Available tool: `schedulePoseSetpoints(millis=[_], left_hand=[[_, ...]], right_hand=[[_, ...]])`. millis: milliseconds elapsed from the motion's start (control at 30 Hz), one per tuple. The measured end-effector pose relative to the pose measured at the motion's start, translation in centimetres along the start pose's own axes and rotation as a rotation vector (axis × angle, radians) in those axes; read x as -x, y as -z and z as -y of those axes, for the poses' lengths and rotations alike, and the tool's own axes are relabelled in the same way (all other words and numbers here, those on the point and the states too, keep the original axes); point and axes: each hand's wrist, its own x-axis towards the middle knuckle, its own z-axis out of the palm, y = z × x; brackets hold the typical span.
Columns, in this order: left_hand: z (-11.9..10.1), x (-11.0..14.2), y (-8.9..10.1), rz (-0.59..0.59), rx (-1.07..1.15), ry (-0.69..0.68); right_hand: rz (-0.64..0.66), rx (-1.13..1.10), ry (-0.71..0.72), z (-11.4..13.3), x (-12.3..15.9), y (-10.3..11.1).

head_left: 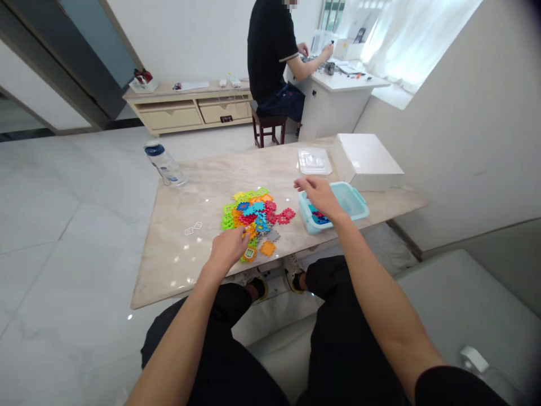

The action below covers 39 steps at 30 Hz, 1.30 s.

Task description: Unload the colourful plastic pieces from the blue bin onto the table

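A heap of colourful plastic interlocking tiles (256,208) with toothed edges lies on the marbled table (177,208), in green, orange, red, blue and grey. My left hand (228,248) is at the near left side of the heap, its fingers curled together at the orange pieces; what they grip, if anything, is hidden. Over the left rim of a light-blue plastic bin (354,204) hangs my right hand (318,195), with fingers stretched toward the heap and no piece visible in them. Blue and red tiles (320,216) lie inside the bin, partly covered by my right forearm.
Two small white frames (193,228) lie left of the heap. A water bottle (165,164) stands at the far left corner. Behind the bin are a clear plastic lid (314,162) and a white box (367,158). Another person (273,53) sits at a white desk (346,82).
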Motion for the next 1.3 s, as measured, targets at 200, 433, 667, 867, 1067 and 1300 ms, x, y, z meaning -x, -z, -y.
schedulePoseSetpoints(millis=[200, 433, 667, 867, 1067, 1300], left_hand=[[-3.2, -0.8, 0.9, -0.025, -0.014, -0.048], [-7.2, -1.4, 1.6, -0.027, -0.039, -0.105], [-10.6, -1.5, 1.3, -0.026, -0.026, -0.183], [-13.6, -0.9, 1.4, -0.015, 0.054, -0.258], [-14.4, 0.0, 1.5, 0.002, 0.083, -0.285], [-12.1, 1.1, 1.7, -0.019, 0.073, -0.244]], right_hand=[[-0.269, 0.447, -0.296, -7.4, 1.0, 10.0], [0.206, 0.66, -0.394, -12.6, -1.2, 6.5], [0.3, 0.714, -0.602, -15.7, -2.4, 4.4], [0.309, 0.697, -0.612, -16.4, -3.5, 3.7], [0.29, 0.693, -0.642, -16.4, -3.7, 2.5], [0.229, 0.616, -0.692, -14.9, -4.7, 2.4]])
